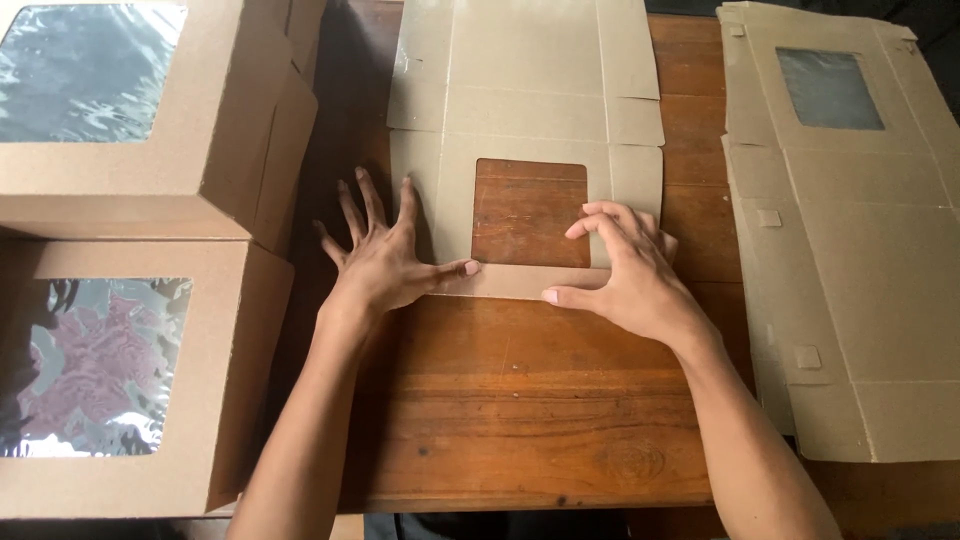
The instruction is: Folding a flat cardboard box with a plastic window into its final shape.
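A flat brown cardboard box blank (525, 110) with a square window cut-out lies on the wooden table (520, 400). My left hand (385, 255) presses flat on the blank's lower left, fingers spread and thumb on the near flap. My right hand (625, 270) rests on the lower right, fingertips curled at the window's edge and thumb along the near flap (510, 282). Neither hand grips anything; both press the sheet down.
Two assembled brown window boxes (120, 380) (150, 110) stand at the left. A stack of flat box blanks (850, 250) with a film window lies at the right. The table's near edge runs along the bottom.
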